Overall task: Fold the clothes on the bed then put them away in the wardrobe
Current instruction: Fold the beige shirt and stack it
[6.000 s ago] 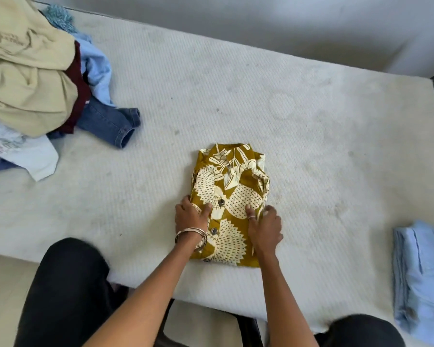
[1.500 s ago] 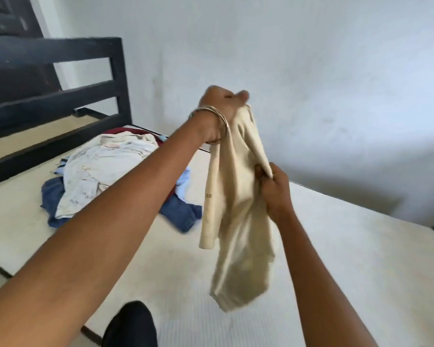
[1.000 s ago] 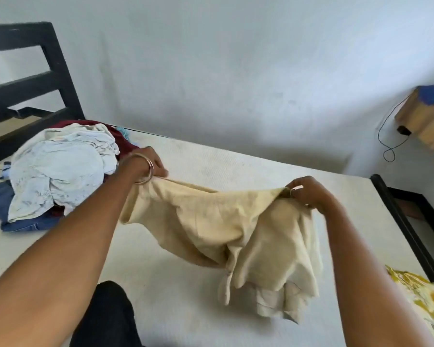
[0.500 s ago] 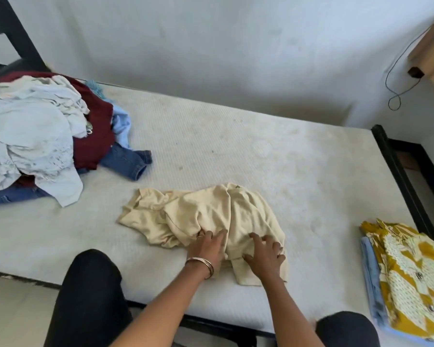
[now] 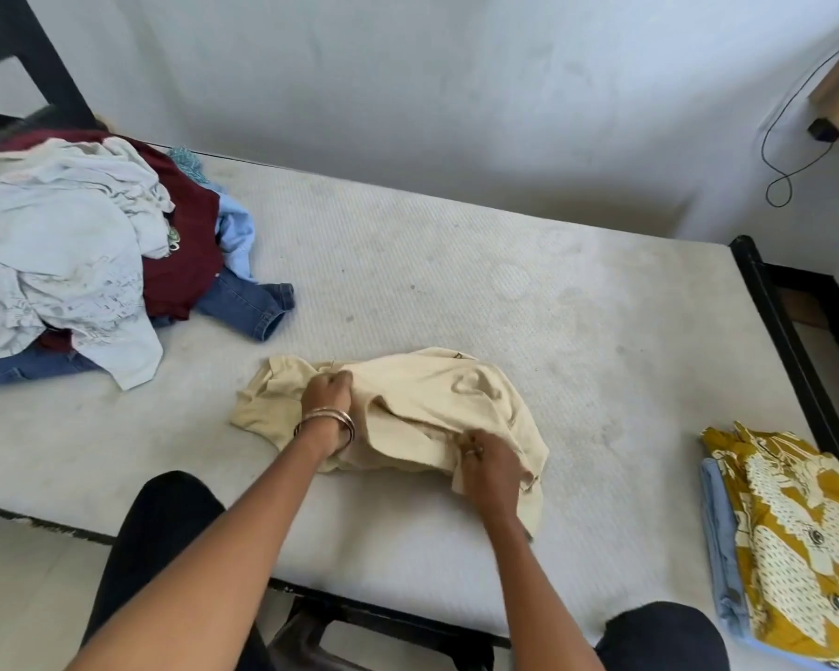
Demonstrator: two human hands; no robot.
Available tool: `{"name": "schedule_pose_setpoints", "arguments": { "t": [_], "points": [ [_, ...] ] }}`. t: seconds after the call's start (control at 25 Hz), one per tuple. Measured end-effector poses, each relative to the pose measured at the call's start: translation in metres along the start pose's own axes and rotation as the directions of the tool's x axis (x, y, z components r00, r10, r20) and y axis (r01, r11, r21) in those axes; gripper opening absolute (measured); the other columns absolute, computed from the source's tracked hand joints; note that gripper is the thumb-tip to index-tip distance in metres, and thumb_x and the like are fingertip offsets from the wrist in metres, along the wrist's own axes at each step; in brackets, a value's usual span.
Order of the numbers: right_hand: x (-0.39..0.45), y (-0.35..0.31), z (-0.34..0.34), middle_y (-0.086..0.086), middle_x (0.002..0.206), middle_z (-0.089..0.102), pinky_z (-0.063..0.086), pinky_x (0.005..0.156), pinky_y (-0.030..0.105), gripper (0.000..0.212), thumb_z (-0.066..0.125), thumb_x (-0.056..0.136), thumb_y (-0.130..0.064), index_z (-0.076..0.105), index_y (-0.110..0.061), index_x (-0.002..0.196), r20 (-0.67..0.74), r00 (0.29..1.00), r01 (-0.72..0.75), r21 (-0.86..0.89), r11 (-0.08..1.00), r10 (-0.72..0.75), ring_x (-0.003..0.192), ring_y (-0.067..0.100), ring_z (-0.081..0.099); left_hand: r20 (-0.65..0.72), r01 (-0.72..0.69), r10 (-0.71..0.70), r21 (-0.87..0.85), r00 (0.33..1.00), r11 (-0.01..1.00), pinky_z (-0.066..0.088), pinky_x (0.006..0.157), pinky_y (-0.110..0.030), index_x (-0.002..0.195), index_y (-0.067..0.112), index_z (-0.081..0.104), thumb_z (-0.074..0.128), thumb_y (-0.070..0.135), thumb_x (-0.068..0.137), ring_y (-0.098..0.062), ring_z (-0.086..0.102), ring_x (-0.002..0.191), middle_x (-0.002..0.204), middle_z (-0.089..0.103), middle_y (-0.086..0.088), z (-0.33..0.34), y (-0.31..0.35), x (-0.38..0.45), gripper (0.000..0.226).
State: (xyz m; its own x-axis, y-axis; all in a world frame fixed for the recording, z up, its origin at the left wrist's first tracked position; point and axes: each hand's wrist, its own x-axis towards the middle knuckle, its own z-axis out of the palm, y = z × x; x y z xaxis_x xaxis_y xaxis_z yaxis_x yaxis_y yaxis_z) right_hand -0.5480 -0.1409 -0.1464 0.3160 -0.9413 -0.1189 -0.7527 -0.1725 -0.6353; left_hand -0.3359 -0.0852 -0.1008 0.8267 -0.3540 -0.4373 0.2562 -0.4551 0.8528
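Both hands, left [image 5: 328,397] and right [image 5: 488,469], grasp the crumpled cream top [image 5: 437,404] (two folded garments [image 5: 790,525] at 4 o'clock, unfolded pile [image 5: 78,249] at 10).

Single view only, so no shared overlap. Head-worn camera looked forward and steeply down over bed [image 5: 456,293] from its near long edge. Left hand [image 5: 328,397] and right hand [image 5: 490,469] sat close, low in centre of frame. Wall [image 5: 408,89] filled top, beyond hands. Wide lens bent edges of frame.
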Motion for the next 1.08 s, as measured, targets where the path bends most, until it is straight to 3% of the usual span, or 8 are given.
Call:
{"name": "schedule_pose_setpoints", "arguments": {
  "t": [0.16, 0.32, 0.4, 0.48, 0.6, 0.8, 0.96, 1.08],
  "points": [
    [0.033, -0.046, -0.07, 0.002, 0.07, 0.059, 0.038, 0.066, 0.032, 0.026, 0.046, 0.097, -0.009, 0.059, -0.012, 0.075, -0.117, 0.992, 0.017, 0.454, 0.891, 0.041, 0.066, 0.015, 0.051, 0.282, 0.139, -0.002, -0.464, 0.959, 0.875, 0.05, 0.069, -0.034, 0.08, 0.004, 0.065, 0.074, 0.019, 0.079, -0.025, 0.059, 0.083, 0.081, 0.063, -0.01, -0.003, 0.055, -0.014, 0.017],
    [0.061, -0.068, -0.145, 0.002, 0.066, 0.065, 0.052, 0.062, 0.031, 0.032, 0.054, 0.099, -0.021, 0.064, -0.012, 0.069, 0.006, 0.954, -0.118, 0.926, 0.358, 0.298, 0.064, 0.016, 0.063, 0.901, 0.218, 0.189, -0.291, 0.391, 0.932, 0.055, 0.069, -0.037, 0.106, 0.011, 0.067, 0.083, 0.028, 0.068, -0.029, 0.065, 0.087, 0.099, 0.066, -0.015, 0.006, 0.084, -0.061, 0.045],
    [0.068, -0.027, -0.168, 0.013, 0.068, 0.062, 0.047, 0.062, 0.032, 0.036, 0.058, 0.096, -0.026, 0.061, -0.007, 0.066, -0.095, 0.914, -0.247, 0.639, 0.729, 0.393, 0.074, 0.025, 0.065, 0.98, -0.066, 0.016, -0.003, 0.197, 0.998, 0.055, 0.074, -0.035, 0.122, 0.012, 0.06, 0.067, 0.019, 0.087, -0.029, 0.066, 0.098, 0.114, 0.066, -0.016, 0.01, 0.076, -0.075, 0.036],
    [0.057, 0.027, -0.172, 0.023, 0.084, 0.064, 0.044, 0.073, 0.034, 0.025, 0.057, 0.091, -0.022, 0.063, -0.002, 0.076, -0.28, 0.852, -0.454, 0.025, 0.891, 0.442, 0.089, 0.037, 0.063, 0.912, -0.413, -0.114, 0.286, 0.394, 0.865, 0.052, 0.071, -0.023, 0.129, 0.01, 0.056, 0.058, 0.017, 0.095, -0.021, 0.067, 0.095, 0.115, 0.067, -0.01, 0.015, 0.049, -0.068, 0.034],
    [0.033, 0.065, -0.144, 0.018, 0.1, 0.067, 0.047, 0.084, 0.04, 0.018, 0.055, 0.082, -0.008, 0.07, -0.011, 0.092, -0.242, 0.882, -0.448, -0.167, 0.878, 0.405, 0.1, 0.038, 0.061, 0.641, -0.628, 0.127, 0.658, 0.757, 0.415, 0.046, 0.09, -0.023, 0.124, 0.015, 0.06, 0.061, 0.021, 0.09, -0.02, 0.059, 0.112, 0.122, 0.063, -0.007, 0.014, -0.003, -0.035, 0.035],
    [0.006, 0.054, -0.06, 0.002, 0.118, 0.06, 0.043, 0.093, 0.045, 0.032, 0.07, 0.086, -0.029, 0.063, -0.023, 0.116, 0.209, 0.976, -0.007, -0.228, 0.974, 0.056, 0.117, 0.028, 0.053, 0.648, -0.662, 0.137, 0.738, 0.75, 0.135, 0.04, 0.102, -0.041, 0.139, 0.025, 0.043, 0.058, 0.027, 0.091, -0.025, 0.041, 0.13, 0.141, 0.042, -0.003, 0.022, -0.052, -0.023, 0.049],
    [-0.019, 0.066, -0.019, 0.0, 0.14, 0.031, 0.027, 0.105, 0.057, 0.053, 0.067, 0.085, -0.035, 0.041, -0.031, 0.131, 0.312, 0.938, 0.068, -0.599, 0.798, 0.154, 0.131, 0.029, 0.03, 0.264, -0.263, 0.05, 0.884, 0.963, 0.386, 0.04, 0.097, -0.049, 0.145, 0.021, 0.024, 0.07, 0.037, 0.082, -0.034, 0.039, 0.131, 0.144, 0.033, -0.012, 0.028, -0.068, -0.013, 0.079],
    [-0.011, 0.073, -0.036, 0.002, 0.119, 0.063, 0.033, 0.099, 0.045, 0.039, 0.045, 0.089, -0.007, 0.061, -0.028, 0.119, 0.101, 0.981, -0.112, -0.415, 0.903, 0.168, 0.113, 0.026, 0.053, 0.168, -0.089, -0.085, 0.814, 0.982, 0.575, 0.047, 0.09, -0.042, 0.134, 0.009, 0.044, 0.07, 0.047, 0.08, -0.034, 0.057, 0.112, 0.122, 0.059, -0.015, 0.018, -0.076, 0.009, 0.071]
  ]
}}
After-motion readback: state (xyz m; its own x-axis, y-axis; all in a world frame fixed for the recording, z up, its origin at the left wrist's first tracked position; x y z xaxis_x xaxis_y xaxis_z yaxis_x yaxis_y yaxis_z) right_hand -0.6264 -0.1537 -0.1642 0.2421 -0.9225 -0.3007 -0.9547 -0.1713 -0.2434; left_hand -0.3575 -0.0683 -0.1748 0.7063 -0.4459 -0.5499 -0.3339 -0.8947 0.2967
